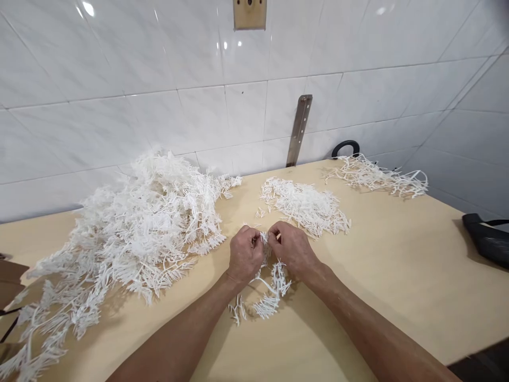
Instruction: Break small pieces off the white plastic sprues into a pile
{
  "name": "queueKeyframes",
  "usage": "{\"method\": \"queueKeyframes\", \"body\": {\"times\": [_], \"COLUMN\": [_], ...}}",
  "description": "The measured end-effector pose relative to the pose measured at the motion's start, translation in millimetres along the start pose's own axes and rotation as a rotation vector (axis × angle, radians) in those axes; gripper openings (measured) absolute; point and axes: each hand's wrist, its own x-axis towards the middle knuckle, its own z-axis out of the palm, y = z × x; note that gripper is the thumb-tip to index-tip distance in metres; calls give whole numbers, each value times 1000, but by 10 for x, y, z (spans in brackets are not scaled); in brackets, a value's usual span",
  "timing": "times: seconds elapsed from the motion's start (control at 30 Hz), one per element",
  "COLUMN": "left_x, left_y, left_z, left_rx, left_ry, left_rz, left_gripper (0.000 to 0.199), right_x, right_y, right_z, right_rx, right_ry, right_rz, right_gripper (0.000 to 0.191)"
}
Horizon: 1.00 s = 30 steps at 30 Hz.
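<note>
A white branching plastic sprig (268, 303) hangs between my hands, its lower strands resting over the table. My left hand (245, 253) pinches a cluster at its top, thumb and forefinger together. Close on the other side, my right hand (293, 246) has its thumb and fingertips pressed on the same cluster. The exact spot each fingertip grips is partly hidden. Just beyond my hands lies a pile of small white pieces (312, 207). To the left spreads a large tangled heap of uncut white sprigs (147, 228).
Bare white stems (382, 178) lie at the back right of the wooden table (401, 276), beside a black loop handle (345, 147). A black object (487, 239) sits at the right edge. Behind, a metal strip (299, 130) leans on the tiled wall (191, 114).
</note>
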Motion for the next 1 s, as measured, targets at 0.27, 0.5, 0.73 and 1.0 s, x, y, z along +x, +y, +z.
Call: {"method": "queueKeyframes", "body": {"times": [0.27, 0.5, 0.73, 1.0], "left_x": [-18, -51, -77, -63], "left_y": [12, 41, 47, 24], "left_z": [-2, -38, -32, -22], "left_rx": [-18, -29, -75, -58], "left_ry": [11, 1, -43, -2], "left_rz": [62, 61, 4, -23], "left_gripper": [18, 19, 19, 19], "right_x": [55, 59, 208, 99], "right_y": [-63, 124, 525, 169], "right_z": [-112, -34, -325, -347], "right_rx": [141, -73, -107, 426], "right_ry": [-101, 80, 405, -115], "right_rz": [209, -58, 80, 217], "right_gripper": [15, 19, 12, 24]}}
